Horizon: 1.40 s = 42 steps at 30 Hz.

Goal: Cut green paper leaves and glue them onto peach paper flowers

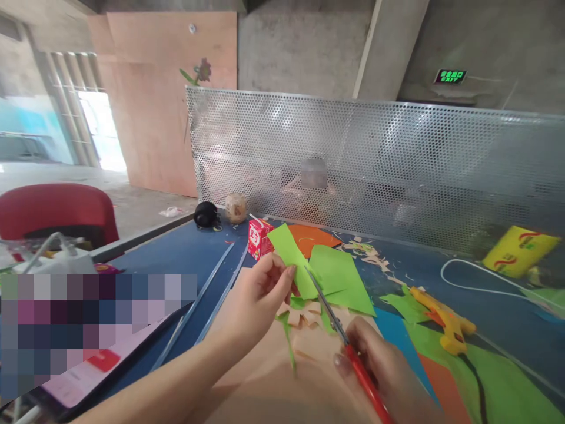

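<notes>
My left hand (265, 285) pinches a strip of bright green paper (286, 250) above the table. In my right hand (375, 359) is a pair of scissors (334, 318) with red handles and narrow metal blades. The blades point up and left, their tips at the right edge of the green strip. Behind the strip lies a larger cut green sheet (342, 274). Beneath my hands, small beige paper cutouts (304, 315) and thin green scraps rest on beige paper (260, 377).
A yellow glue gun (444, 318) with a dark cord lies right, over green paper. At the back stand a red drink carton (259, 238) with a straw, a jar (236, 208) and a perforated metal screen (353, 159). A phone (83, 377) is at left, a yellow packet (521, 250) far right.
</notes>
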Tool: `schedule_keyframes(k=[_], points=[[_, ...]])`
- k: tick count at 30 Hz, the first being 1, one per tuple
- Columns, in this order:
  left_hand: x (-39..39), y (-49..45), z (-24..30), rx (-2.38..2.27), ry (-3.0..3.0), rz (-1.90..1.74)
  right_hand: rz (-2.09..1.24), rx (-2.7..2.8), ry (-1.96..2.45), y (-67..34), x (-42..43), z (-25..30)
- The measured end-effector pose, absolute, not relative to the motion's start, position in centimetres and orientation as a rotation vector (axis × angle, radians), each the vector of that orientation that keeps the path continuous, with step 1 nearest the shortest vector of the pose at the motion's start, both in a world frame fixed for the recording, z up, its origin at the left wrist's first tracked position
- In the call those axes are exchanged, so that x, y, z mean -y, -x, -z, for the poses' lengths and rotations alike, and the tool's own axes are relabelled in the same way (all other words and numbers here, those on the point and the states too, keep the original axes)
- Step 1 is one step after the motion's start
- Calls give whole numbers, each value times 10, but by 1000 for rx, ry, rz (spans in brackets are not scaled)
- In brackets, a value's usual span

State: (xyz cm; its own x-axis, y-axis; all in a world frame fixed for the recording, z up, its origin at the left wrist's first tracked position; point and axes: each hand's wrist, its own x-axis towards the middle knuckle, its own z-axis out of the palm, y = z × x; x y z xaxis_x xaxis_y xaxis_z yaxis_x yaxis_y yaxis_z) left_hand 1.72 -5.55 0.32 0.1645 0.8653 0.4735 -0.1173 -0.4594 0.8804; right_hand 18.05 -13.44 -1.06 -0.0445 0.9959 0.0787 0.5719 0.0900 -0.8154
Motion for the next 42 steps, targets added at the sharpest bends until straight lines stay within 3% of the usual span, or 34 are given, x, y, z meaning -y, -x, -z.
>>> schedule_keyframes(k=[42], points=[[60,-18,-3,-769,-1687,-1284,-833,1703,1486,-186,127,22]])
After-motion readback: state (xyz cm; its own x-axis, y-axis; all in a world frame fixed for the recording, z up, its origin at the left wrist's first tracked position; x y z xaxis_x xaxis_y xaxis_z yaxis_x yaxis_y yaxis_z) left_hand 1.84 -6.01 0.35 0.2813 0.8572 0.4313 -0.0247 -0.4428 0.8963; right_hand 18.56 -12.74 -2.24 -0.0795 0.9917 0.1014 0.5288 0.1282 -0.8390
